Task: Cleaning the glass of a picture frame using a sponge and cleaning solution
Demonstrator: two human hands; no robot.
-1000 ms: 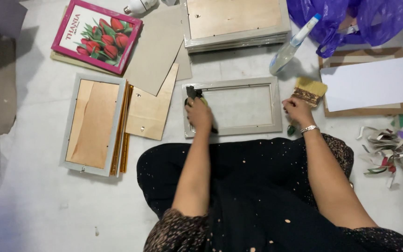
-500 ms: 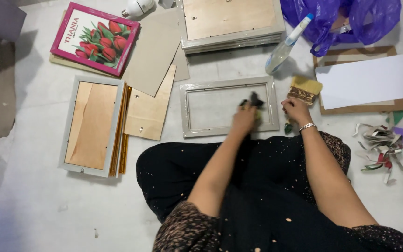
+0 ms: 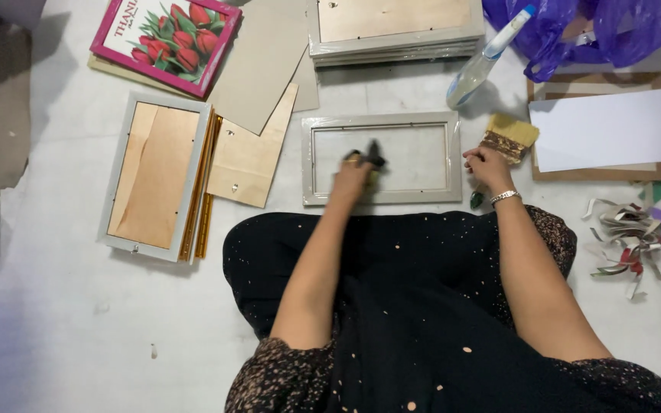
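Observation:
A grey picture frame (image 3: 380,120) with a glass pane lies flat on the pale floor in front of my lap. My left hand (image 3: 352,174), blurred by motion, is over the pane's left-middle and grips a small dark wiping tool (image 3: 373,154) against the glass. At the frame's right edge, my right hand (image 3: 488,164) has its fingers curled on the rim and wears a bracelet. A flat brush with a yellow handle (image 3: 508,135) lies just beyond that hand.
A spray bottle (image 3: 483,61), a purple plastic bag (image 3: 583,27) and a stack of frames (image 3: 395,30) lie at the back. To the right are a white sheet (image 3: 613,130) on cardboard and paper shreds (image 3: 625,237). To the left are a face-down frame (image 3: 154,176), backing boards (image 3: 250,157) and a tulip picture (image 3: 166,38).
My left hand swept with the dark tool from the frame's left end to its right end, then back toward the middle. The right hand stayed at the frame's right edge.

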